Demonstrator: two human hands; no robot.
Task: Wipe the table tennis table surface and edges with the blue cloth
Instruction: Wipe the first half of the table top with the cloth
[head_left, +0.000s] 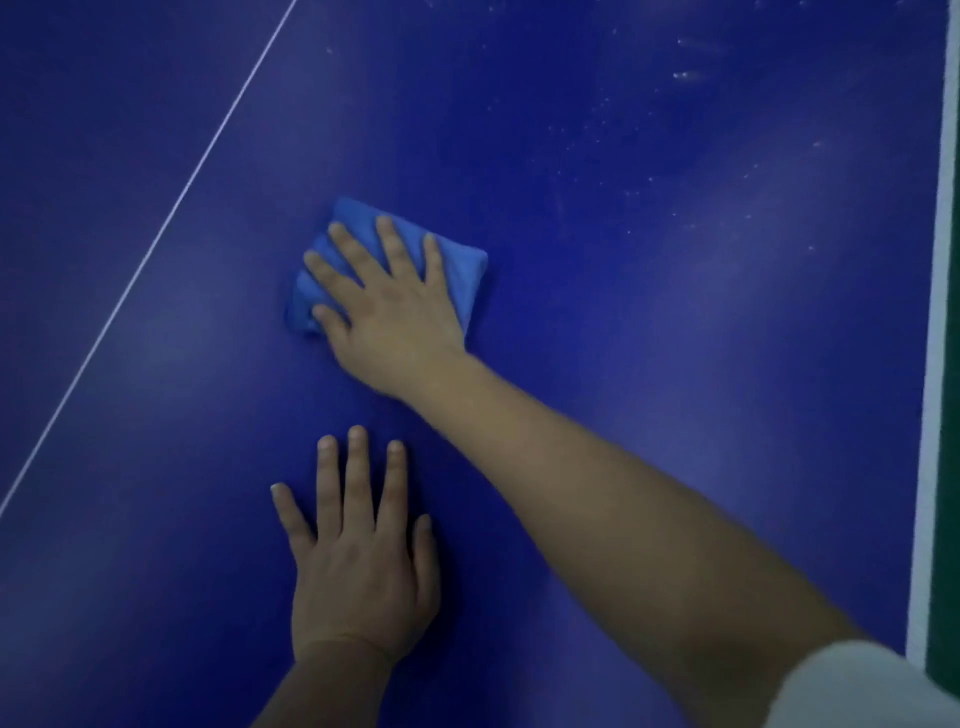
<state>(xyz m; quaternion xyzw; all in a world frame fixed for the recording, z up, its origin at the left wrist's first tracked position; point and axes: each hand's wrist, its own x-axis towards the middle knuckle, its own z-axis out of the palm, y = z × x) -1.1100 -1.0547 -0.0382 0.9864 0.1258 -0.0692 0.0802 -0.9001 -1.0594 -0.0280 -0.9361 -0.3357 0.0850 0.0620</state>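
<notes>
The right hand (389, 306) presses the folded blue cloth (462, 270) flat under straight, spread fingers. White dust specks (685, 75) lie beyond the fingertips toward the white edge stripe (935, 312). The left hand (358, 561) rests flat nearby, fingers straight, holding nothing.

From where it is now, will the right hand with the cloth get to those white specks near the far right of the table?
Probably yes. The right hand presses the blue cloth flat, and only bare table surface lies between it and the white specks. The left hand rests clear of that path.
</notes>
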